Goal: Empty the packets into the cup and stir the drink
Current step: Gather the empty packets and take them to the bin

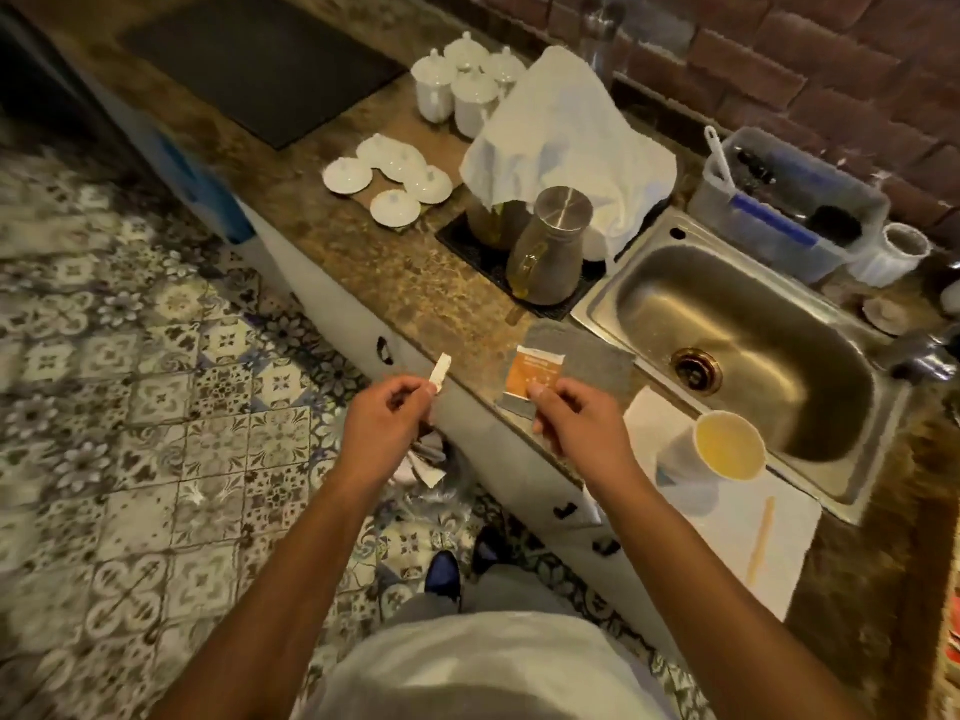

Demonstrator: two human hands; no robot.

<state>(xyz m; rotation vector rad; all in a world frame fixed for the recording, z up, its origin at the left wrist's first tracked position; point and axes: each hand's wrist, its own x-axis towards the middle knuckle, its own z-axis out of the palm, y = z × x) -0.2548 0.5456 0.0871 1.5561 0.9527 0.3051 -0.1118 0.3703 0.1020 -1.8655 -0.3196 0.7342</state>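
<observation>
Fingertips (537,393) of the right hand (582,423) pinched shut on the lower edge of an orange packet (535,375), held upright over the counter edge, apart from the cup. Left hand (382,426) pinches a small torn-off white strip (440,373), out over the floor side. Both hands closed on paper, nothing else held.

Step, by my read: packet top just torn, not yet poured. Paper cup (724,449) sits to the right on a white napkin (727,517), just beside the steel sink (727,324), with yellowish liquid inside. Wooden stir stick (760,543) lies on the napkin nearer the person, untouched.

Next move likely: drop or set down the strip, carry the packet right over the cup mouth, tip the open end down. Spill risk if the tear is uneven.

Writing: white print on the packet's orange face, too blurred to read. No brand legible anywhere.
</observation>
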